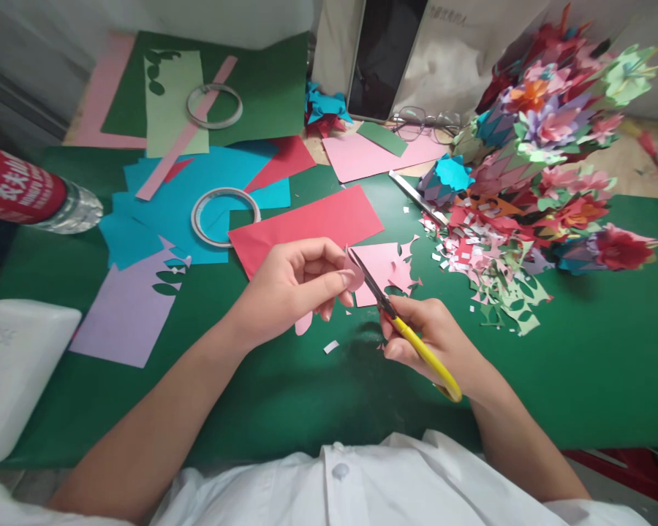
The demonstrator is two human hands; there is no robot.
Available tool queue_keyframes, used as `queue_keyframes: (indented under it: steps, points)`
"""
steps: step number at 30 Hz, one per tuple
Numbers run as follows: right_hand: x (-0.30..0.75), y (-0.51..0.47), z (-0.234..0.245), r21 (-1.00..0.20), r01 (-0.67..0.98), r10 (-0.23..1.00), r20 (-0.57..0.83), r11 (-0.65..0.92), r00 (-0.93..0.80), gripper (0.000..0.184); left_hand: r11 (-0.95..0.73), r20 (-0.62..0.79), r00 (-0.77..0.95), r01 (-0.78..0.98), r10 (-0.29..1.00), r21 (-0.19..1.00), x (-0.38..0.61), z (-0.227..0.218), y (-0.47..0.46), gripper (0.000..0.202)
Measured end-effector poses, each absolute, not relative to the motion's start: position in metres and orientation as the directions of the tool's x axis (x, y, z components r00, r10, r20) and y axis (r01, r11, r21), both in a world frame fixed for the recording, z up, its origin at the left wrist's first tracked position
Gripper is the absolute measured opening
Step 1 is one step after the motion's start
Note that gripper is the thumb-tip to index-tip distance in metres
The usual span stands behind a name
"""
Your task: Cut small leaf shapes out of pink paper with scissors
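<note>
Between the thumb and fingers of my left hand is a small pink paper piece. My right hand grips yellow-handled scissors, whose blade tips reach the edge of that piece. Another rounded pink paper piece shows just below my left hand. Behind the scissors lies a pink sheet with cut-out gaps along its right side. A red paper sheet lies beyond my left hand.
Blue sheets, a lilac sheet and a tape roll lie left. A bottle and white box stand at the left edge. Paper scraps, a cutter knife and paper flowers are right.
</note>
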State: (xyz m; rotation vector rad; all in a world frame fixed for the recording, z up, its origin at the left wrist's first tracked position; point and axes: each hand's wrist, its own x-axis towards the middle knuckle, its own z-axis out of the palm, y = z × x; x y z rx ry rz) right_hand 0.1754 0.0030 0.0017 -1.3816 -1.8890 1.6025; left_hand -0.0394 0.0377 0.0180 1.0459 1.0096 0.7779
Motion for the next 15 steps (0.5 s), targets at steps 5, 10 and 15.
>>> queue_keyframes:
  steps: [5,10,15]
  points:
    - [0.1764,0.0020,-0.0013,-0.881,0.469,0.810,-0.315,-0.056,-0.495,0.061,0.323,-0.284,0.349,-0.059,0.893,0.945,-0.0405,0.0175,0.0368,0.011]
    - [0.1759,0.0019,-0.0020,-0.878,0.478,0.814,-0.303,-0.036,-0.495,0.061,0.330,-0.303,0.341,-0.023,0.890,0.944,-0.0425,0.0172,0.0360,0.010]
    - [0.1764,0.0018,-0.0018,-0.890,0.450,0.795,-0.320,-0.067,-0.515,0.063,0.331,-0.315,0.347,0.013,0.883,0.944,-0.0412,0.0176,0.0367,0.009]
